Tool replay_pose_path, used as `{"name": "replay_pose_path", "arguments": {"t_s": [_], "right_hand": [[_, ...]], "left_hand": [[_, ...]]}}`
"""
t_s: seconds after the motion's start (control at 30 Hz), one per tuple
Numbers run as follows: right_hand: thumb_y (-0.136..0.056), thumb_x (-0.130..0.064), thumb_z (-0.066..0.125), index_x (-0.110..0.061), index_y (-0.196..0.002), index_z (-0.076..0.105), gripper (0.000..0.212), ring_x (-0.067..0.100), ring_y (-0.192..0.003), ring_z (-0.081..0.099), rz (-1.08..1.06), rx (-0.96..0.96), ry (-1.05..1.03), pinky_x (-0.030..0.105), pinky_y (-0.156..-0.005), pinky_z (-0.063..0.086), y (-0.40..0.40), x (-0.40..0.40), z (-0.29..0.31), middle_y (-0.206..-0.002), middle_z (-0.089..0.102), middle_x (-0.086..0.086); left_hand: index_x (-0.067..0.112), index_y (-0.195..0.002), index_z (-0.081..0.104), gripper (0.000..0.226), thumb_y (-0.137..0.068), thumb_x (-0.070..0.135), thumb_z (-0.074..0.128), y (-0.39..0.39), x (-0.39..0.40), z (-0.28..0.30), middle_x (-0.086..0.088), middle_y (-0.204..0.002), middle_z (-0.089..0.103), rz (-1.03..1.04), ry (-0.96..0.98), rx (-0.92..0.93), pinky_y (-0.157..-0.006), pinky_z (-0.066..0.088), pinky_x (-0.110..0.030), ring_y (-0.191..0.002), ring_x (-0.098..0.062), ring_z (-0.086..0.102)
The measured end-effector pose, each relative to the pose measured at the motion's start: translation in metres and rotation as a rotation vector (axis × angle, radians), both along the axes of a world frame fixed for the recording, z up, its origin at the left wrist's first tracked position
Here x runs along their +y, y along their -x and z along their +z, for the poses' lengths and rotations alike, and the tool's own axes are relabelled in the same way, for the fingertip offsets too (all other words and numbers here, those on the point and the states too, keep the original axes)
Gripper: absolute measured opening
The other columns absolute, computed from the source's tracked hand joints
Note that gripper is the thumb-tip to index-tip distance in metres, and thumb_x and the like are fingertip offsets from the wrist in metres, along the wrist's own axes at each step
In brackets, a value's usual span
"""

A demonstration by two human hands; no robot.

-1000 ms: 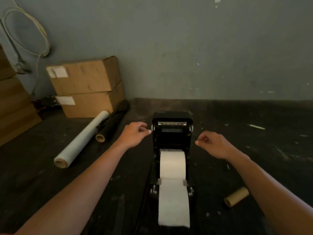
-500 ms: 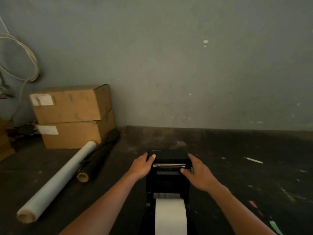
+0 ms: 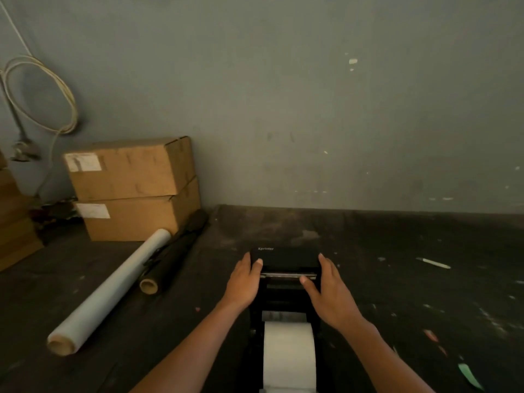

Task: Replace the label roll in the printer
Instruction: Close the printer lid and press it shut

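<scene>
Head view shows us a black printer (image 3: pixel 285 282) standing on a dark desk (image 3: pixel 397 293), at the middle of its near edge, with its lid (image 3: pixel 285 258) raised and tilted toward the far wall. We read the word "Xprinter" on the lid's top. Our left hand (image 3: pixel 244 282) grips the lid's left side, fingers wrapped round the edge and the thumb lying on its front face. Our right hand (image 3: pixel 330 290) grips the lid's right side in the same way, its thumb lying along the metal strip (image 3: pixel 287 276) that runs across the lid's lower front. Both forearms reach in from the near edge of the desk.

Inside the open printer, below the lid and between our wrists, sits the white label roll (image 3: pixel 289 354), its paper running down toward the near edge and out of the picture.

Toward the desk's far left corner two cardboard boxes (image 3: pixel 133 188) stand stacked against the wall, each with a pale label on its end. In front of them a clear film roll (image 3: pixel 110 290) lies at a slant, and a black roll (image 3: pixel 173 256) on a cardboard core lies just beside it. A coiled pale cable (image 3: pixel 42 92) hangs on the wall above. Small scraps, one of them green (image 3: pixel 469 375), lie scattered over the right side of the desk.
</scene>
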State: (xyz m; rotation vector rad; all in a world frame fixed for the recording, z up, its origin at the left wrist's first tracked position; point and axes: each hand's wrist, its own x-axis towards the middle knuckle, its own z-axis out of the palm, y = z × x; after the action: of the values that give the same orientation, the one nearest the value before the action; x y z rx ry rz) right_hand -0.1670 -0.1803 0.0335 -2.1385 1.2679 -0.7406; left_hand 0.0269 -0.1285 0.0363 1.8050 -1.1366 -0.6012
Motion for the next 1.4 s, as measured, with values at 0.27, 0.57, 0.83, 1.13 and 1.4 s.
{"name": "replay_pose_path", "arguments": {"t_s": [0.27, 0.57, 0.83, 1.13, 1.4], "right_hand": [[-0.092, -0.047, 0.048, -0.021, -0.124, 0.042, 0.042, 0.012, -0.078, 0.068, -0.196, -0.247, -0.157, 0.034, -0.065, 0.059, 0.026, 0.047, -0.016, -0.096, 0.065, 0.001], [-0.074, -0.071, 0.045, -0.021, -0.125, 0.050, 0.072, -0.001, -0.077, 0.060, -0.253, -0.252, -0.295, 0.013, -0.056, 0.042, 0.052, 0.104, -0.053, -0.089, 0.059, -0.015], [-0.077, -0.064, 0.052, -0.020, -0.148, 0.021, 0.088, 0.009, -0.087, 0.063, -0.219, -0.060, -0.416, 0.025, -0.070, 0.053, 0.065, 0.139, -0.086, -0.116, 0.060, 0.002], [-0.090, -0.052, 0.046, -0.018, -0.148, 0.019, 0.072, 0.007, -0.078, 0.066, -0.180, 0.003, -0.344, 0.018, -0.060, 0.051, 0.060, 0.132, -0.080, -0.107, 0.063, 0.001], [-0.096, -0.046, 0.036, -0.018, -0.149, 0.017, 0.063, 0.022, -0.143, 0.023, -0.137, 0.141, -0.156, 0.042, -0.113, 0.029, 0.039, 0.122, -0.075, -0.159, 0.015, 0.006]], "left_hand": [[0.021, -0.150, 0.023, 0.058, -0.099, 0.032, 0.047, 0.017, 0.070, -0.010, 0.000, -0.153, 0.033, -0.095, 0.091, 0.011, -0.116, 0.025, -0.038, -0.140, -0.014, 0.030], [0.035, -0.137, 0.045, 0.052, -0.088, 0.037, 0.063, 0.031, 0.137, -0.032, 0.014, -0.128, 0.058, -0.200, -0.051, 0.146, -0.104, 0.041, -0.033, -0.121, -0.006, 0.052], [0.023, -0.147, 0.030, 0.084, -0.080, 0.067, 0.054, 0.049, 0.166, -0.080, -0.001, -0.149, 0.041, -0.033, -0.225, 0.152, -0.107, 0.031, -0.031, -0.136, -0.016, 0.038], [0.021, -0.150, 0.021, 0.077, -0.089, 0.061, 0.045, 0.048, 0.145, -0.080, -0.004, -0.155, 0.031, -0.004, -0.253, 0.127, -0.111, 0.029, -0.039, -0.141, -0.021, 0.029], [0.022, -0.152, 0.004, 0.072, -0.096, 0.053, 0.036, 0.067, 0.113, -0.080, -0.005, -0.160, 0.016, 0.038, -0.275, -0.078, -0.114, 0.026, -0.043, -0.145, -0.024, 0.021]]}}
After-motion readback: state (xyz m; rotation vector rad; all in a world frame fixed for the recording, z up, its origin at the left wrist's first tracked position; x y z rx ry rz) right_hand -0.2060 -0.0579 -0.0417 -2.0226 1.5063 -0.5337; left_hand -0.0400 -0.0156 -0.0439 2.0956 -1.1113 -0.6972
